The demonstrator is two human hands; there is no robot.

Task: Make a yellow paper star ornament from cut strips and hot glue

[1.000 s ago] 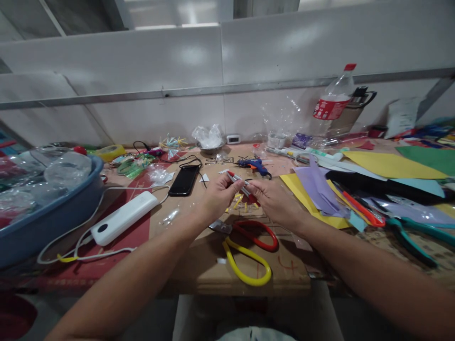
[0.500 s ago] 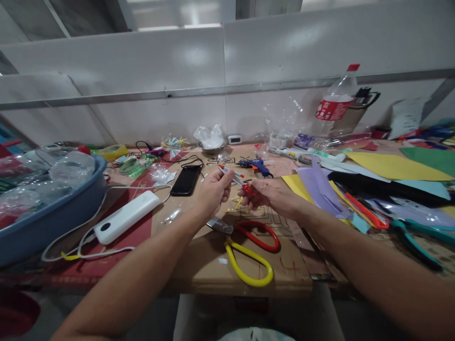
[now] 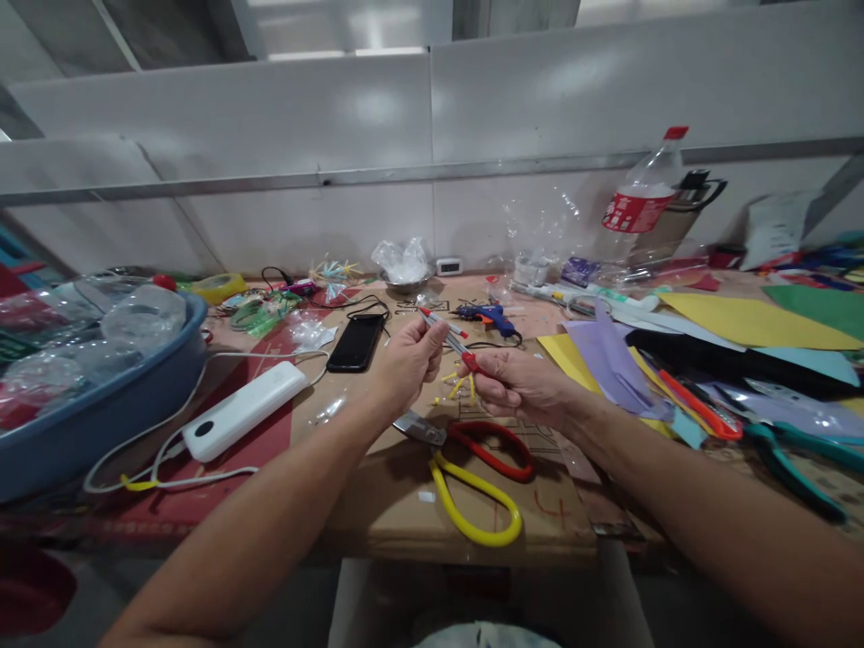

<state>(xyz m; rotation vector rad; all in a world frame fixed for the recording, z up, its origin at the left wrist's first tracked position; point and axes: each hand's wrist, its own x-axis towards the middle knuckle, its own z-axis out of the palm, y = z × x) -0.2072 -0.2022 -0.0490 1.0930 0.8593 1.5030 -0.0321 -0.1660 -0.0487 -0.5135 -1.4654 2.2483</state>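
Note:
My left hand [image 3: 413,355] pinches a thin, pale stick like a pen [image 3: 442,322], red at both ends. My right hand [image 3: 523,385] is closed on a small red-handled tool [image 3: 469,362] whose silver front part points toward the left hand; its exact kind is unclear. The two held things are close together, and I cannot tell whether they touch. Below the hands lie big scissors [image 3: 476,531] with one yellow and one red handle loop, blades to the left. Short yellow pieces [image 3: 463,387] sit on the cardboard [image 3: 378,513] between the hands.
Left are a phone [image 3: 355,342], a white power bank [image 3: 244,412] with cable, and a blue basin [image 3: 145,396] of plastic bottles. A glue gun [image 3: 490,317] lies behind the hands. Coloured paper [image 3: 611,355], green-handled pliers [image 3: 796,472] and a large bottle [image 3: 638,207] are right.
My right hand has turned slightly and drawn a little back from the left, with the red-handled tool still in it. The left hand keeps its pinch on the pen-like stick.

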